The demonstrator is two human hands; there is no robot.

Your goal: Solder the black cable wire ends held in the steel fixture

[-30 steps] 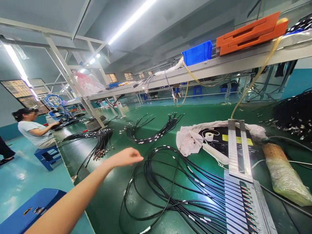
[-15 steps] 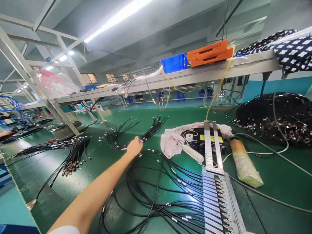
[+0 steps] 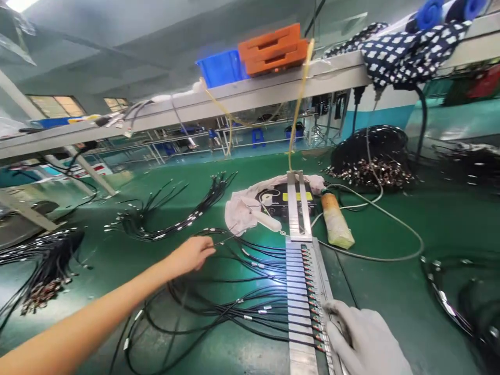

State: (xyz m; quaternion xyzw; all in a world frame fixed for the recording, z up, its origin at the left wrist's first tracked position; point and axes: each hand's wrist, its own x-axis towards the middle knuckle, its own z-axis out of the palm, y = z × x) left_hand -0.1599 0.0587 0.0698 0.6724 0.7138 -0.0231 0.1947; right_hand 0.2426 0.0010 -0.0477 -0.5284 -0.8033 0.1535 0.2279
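Observation:
My bare left hand (image 3: 194,253) is closed in a pinch left of the metal fixture. A thin black cable (image 3: 227,239) runs from its fingertips up to the right. The long metal fixture (image 3: 300,297) holds a row of black cables (image 3: 265,307) side by side, with small coloured wire ends along its right side. My right hand (image 3: 365,338), in a pale grey glove, has its fingers curled on the fixture's right edge near the bottom. Its palm side is partly hidden. Left of the fixture, the cables spread in loose loops across the green table.
A cable bundle (image 3: 175,226) lies beyond my left hand, another (image 3: 50,265) at far left. Behind the fixture are a black device (image 3: 273,208), a pink cloth (image 3: 238,213) and a wrapped brush-like block (image 3: 336,224). A cable heap (image 3: 371,156) stands at back right; blue (image 3: 222,69) and orange bins (image 3: 273,49) sit above.
The view has turned right. My left hand has come away from the far cable bundle, toward the cables near the fixture. My gloved right hand has come into view at the fixture.

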